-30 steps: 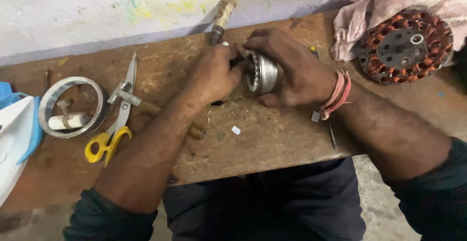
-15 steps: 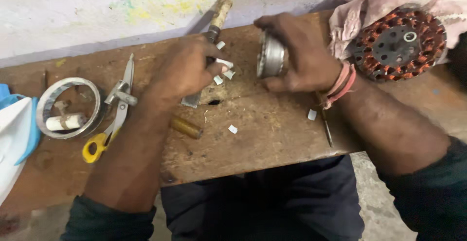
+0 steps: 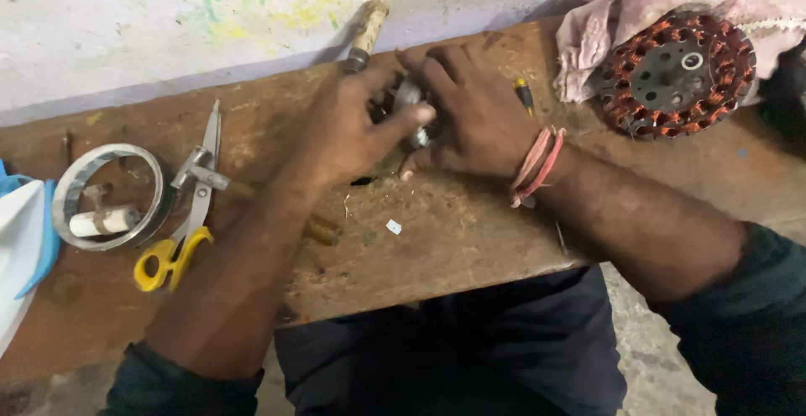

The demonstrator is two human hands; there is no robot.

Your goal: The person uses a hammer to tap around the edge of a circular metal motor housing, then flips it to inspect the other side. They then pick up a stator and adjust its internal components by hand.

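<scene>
Both hands meet over the far middle of a worn wooden bench (image 3: 437, 240). My left hand (image 3: 348, 126) and my right hand (image 3: 470, 109) together clasp a small round grey metal motor part (image 3: 410, 97), which shows only as a sliver between the fingers. My left thumb lies across its front. My right wrist wears pink and red thread bands (image 3: 537, 164). A wooden-handled tool (image 3: 366, 31) lies just behind the hands, its lower end hidden by my left hand.
A copper-wound stator (image 3: 676, 72) rests on a pink cloth (image 3: 655, 5) at the far right. Yellow-handled scissors (image 3: 189, 214) and a metal ring (image 3: 109, 198) lie at the left, beside a white and blue object (image 3: 21, 248). A small screwdriver (image 3: 524, 95) lies by my right hand.
My left hand came off the bench and closed on the metal part together with my right hand. The part now sits lower, between both palms.
</scene>
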